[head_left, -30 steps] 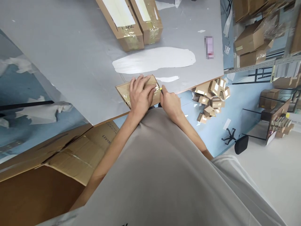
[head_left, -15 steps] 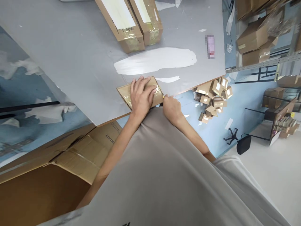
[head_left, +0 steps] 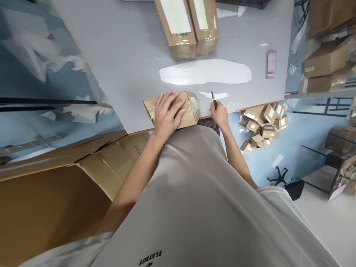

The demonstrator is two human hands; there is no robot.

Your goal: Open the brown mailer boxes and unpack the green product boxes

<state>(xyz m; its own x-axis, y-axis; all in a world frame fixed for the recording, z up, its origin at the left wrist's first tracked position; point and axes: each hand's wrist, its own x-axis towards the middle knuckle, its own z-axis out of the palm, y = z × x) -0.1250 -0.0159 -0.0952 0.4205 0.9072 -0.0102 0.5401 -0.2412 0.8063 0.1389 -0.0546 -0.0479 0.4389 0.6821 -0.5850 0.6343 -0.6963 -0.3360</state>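
From the head camera, I see the small cardboard box (head_left: 189,118) at the near edge of the surface (head_left: 119,74), just in front of the shirt (head_left: 191,167); my left hand (head_left: 168,113) lies over its top, fingers slightly spread and not clamped round it, while my right hand (head_left: 219,115), apart from the box, is closed round a black-and-yellow cutter (head_left: 214,100), blade pointing away from me. I judge the box light and fairly stiff, its thin walls apt to dent and its glossy tape slick, so I'd grip its bare long sides, away from the taped ends. Beyond lie a narrow white strip (head_left: 214,95), a longer white piece (head_left: 205,72) and two taped boxes (head_left: 182,52) side by side; the shirt crowds the near side most, and the blade limits room at right
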